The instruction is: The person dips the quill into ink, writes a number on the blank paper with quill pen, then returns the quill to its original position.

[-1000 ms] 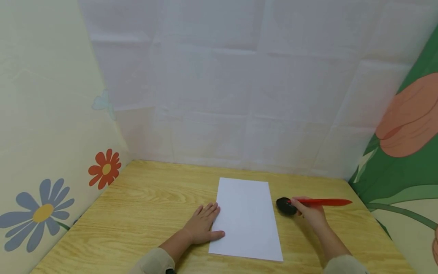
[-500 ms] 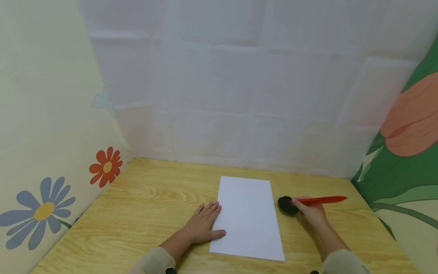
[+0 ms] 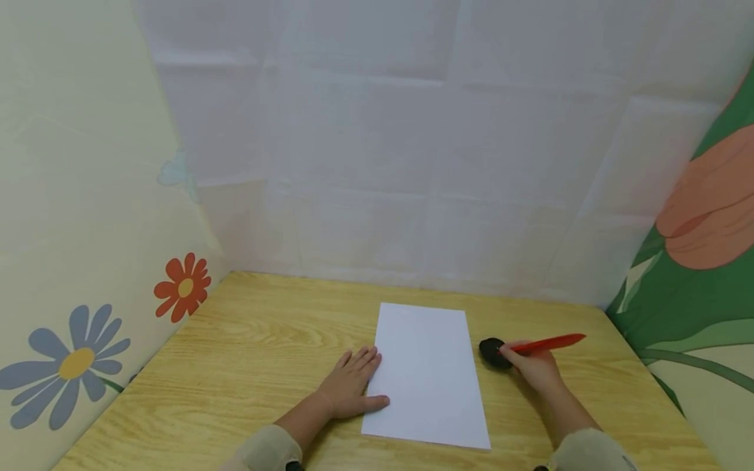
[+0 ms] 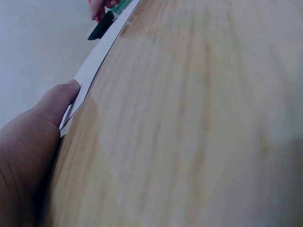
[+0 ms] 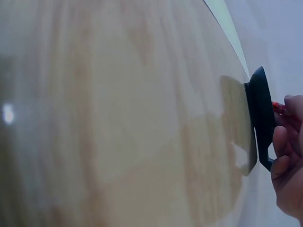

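A blank white sheet of paper (image 3: 424, 373) lies on the table, seen edge-on in the left wrist view. My left hand (image 3: 350, 391) rests flat at its left side, fingers extended, with the thumb (image 4: 59, 99) over the paper. Right of the sheet, my right hand (image 3: 538, 369) pinches a slender red pen-like stick (image 3: 554, 342), tapered like a feather. Its lower end points into a small black dish (image 3: 492, 353); the tip is hidden. In the right wrist view the dish (image 5: 260, 104) has a looped handle beside my curled fingers.
Wood-grain table (image 3: 265, 333) surface extends around the sheet. A pale creased cloth (image 3: 365, 144) hangs behind the table. Flower-printed panels stand at both sides, with a red flower (image 3: 185, 288) on the left one.
The red stick has tilted, its free end swinging left and slightly up while its lower end stays at the dish. My left hand and the paper keep their places; the head view shifted slightly.
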Tool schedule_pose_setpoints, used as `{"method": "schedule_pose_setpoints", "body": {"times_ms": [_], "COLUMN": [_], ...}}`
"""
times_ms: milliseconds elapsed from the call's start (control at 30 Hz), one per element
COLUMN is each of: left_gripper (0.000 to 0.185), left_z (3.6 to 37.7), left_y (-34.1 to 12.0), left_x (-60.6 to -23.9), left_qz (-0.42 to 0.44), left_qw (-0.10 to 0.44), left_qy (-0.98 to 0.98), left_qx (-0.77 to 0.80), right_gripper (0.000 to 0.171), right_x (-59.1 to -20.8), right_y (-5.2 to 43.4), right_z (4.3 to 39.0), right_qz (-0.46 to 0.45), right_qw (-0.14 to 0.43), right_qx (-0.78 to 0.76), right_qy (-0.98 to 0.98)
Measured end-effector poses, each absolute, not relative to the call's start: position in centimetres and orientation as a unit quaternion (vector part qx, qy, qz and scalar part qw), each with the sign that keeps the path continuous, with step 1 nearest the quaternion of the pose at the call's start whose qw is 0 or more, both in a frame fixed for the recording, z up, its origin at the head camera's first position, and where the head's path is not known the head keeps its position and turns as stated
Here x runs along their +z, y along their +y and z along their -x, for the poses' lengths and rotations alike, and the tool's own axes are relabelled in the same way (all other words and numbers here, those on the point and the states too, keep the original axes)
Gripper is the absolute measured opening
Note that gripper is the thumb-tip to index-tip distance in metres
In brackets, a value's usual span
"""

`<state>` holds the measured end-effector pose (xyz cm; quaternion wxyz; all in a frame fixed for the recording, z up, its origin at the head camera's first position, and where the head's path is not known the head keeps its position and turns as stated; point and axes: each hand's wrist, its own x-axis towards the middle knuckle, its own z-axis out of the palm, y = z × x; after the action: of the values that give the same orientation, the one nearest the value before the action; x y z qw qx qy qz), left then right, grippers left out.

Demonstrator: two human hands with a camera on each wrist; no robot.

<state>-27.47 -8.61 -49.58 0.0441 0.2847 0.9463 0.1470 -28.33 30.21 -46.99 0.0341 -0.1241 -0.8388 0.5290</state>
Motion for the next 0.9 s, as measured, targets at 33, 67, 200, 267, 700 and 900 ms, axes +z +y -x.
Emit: {"method": "schedule_pose_setpoints", "body": {"times_ms": [33,67,200,267,700,900], "left_gripper": [0.091,0.091,0.091,0.091,0.09,0.09], "left_z": [27.4,27.4,27.3,27.3,27.1,26.9], "left_y": [-8.6,-8.6,-8.7,-8.7,-8.6,-8.6], "left_x": [-49.6,-49.6,-49.6,-49.5,-49.0,-48.9], "left_qz": [-0.285,-0.285,-0.288,-0.287,-0.285,-0.284], "left_qw": [0.044,0.044,0.044,0.044,0.048,0.046], "left_qy": [0.946,0.946,0.945,0.945,0.947,0.946], "left_qx": [0.147,0.148,0.151,0.15,0.144,0.146], "right_gripper": [0.036,0.037,0.038,0.04,0.027,0.035], "right_x": [-47.0,-47.0,-47.0,-46.9,-45.9,-46.0], "right_y": [30.2,30.2,30.2,30.2,27.7,26.2], "right_z": [28.3,28.3,28.3,28.3,29.1,30.0], "right_qz": [0.125,0.124,0.125,0.127,0.147,0.141], "right_qw": [0.033,0.031,0.036,0.04,0.054,0.051], "right_qx": [0.53,0.532,0.529,0.528,0.573,0.579], "right_qy": [-0.838,-0.837,-0.839,-0.838,-0.804,-0.802]}}
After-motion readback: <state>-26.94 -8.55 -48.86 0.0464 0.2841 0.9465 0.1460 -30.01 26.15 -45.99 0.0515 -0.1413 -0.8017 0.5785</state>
